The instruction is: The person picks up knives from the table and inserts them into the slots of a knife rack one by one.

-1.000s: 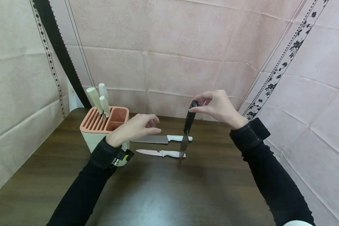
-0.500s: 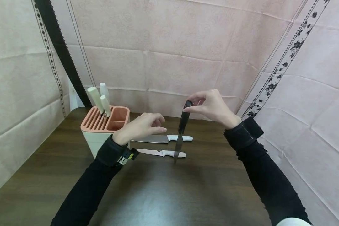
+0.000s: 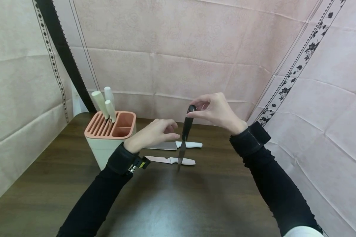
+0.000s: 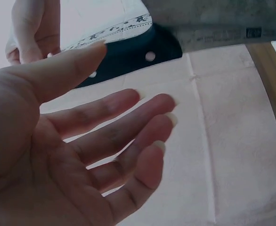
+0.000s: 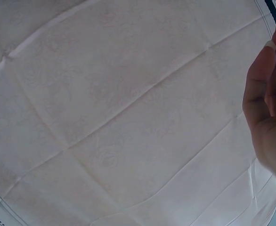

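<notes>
My right hand (image 3: 215,112) pinches a black-handled knife (image 3: 187,126) by the upper end of its handle, blade hanging down above the table. Just left of that handle, my left hand (image 3: 154,134) holds nothing; its fingers are loosely bent, as the left wrist view also shows on the hand (image 4: 81,141). Behind the hanging blade lie two white-handled knives: a broad-bladed one (image 3: 169,145) farther back, partly hidden by my left hand, and a narrower one (image 3: 163,160) nearer. In the right wrist view only part of my right hand (image 5: 270,94) shows, at the edge.
A knife block (image 3: 99,149) with an orange slotted top stands at the left on the brown table (image 3: 166,204). Several pale handles (image 3: 100,102) stick up from its slots. Patterned cloth (image 3: 172,59) hangs behind and along both sides.
My right hand has moved left, carrying the black-handled knife with it. My left hand has shifted right, away from the knife block, so the hands are closer together.
</notes>
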`<act>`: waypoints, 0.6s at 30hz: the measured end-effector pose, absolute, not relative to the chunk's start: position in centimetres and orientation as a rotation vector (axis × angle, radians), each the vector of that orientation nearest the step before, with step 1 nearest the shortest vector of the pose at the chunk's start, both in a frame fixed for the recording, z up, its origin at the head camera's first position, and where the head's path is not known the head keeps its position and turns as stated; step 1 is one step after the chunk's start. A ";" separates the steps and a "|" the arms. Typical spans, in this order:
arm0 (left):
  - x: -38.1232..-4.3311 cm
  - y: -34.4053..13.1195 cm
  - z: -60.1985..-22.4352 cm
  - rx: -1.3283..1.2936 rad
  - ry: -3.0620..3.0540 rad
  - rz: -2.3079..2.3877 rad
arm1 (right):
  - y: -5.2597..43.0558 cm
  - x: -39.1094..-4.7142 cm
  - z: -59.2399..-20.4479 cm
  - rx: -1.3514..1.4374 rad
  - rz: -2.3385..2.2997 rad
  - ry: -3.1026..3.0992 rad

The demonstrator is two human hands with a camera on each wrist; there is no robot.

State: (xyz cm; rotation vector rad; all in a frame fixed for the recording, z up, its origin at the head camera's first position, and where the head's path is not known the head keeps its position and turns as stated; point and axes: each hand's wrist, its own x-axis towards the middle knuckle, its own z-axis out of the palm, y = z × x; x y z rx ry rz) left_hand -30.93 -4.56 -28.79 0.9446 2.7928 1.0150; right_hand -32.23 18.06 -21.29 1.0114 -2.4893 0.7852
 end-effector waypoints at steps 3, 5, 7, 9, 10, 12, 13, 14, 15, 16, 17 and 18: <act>-31.2 -4.1 -29.2 0.948 2.786 1.093 | 17.7 -32.2 -21.3 1.022 0.803 -2.478; -31.5 -3.8 -29.5 0.973 2.765 1.172 | 17.6 -32.3 -21.3 1.035 0.808 -2.461; -31.7 -3.5 -29.9 0.993 2.738 1.256 | 17.5 -32.3 -21.3 1.047 0.812 -2.442; -31.9 -3.3 -30.2 1.019 2.722 1.325 | 17.5 -32.3 -21.4 1.063 0.805 -2.422; -32.0 -3.1 -30.3 1.025 2.715 1.354 | 17.5 -32.3 -21.4 1.073 0.801 -2.413; -32.1 -2.9 -30.5 1.030 2.713 1.394 | 17.5 -32.3 -21.5 1.083 0.797 -2.397; -32.1 -2.8 -30.6 1.033 2.714 1.407 | 17.5 -32.2 -21.5 1.087 0.794 -2.390; -32.1 -2.8 -30.7 1.038 2.715 1.417 | 17.5 -32.2 -21.5 1.091 0.793 -2.384; -32.1 -2.7 -30.7 1.035 2.715 1.426 | 17.5 -32.2 -21.5 1.095 0.792 -2.377; -32.1 -2.7 -30.7 1.032 2.716 1.432 | 17.5 -32.2 -21.5 1.099 0.792 -2.372; -32.1 -2.7 -30.7 1.030 2.718 1.436 | 17.6 -32.2 -21.5 1.102 0.795 -2.368; -32.1 -2.7 -30.6 1.027 2.721 1.438 | 17.6 -32.2 -21.6 1.106 0.797 -2.365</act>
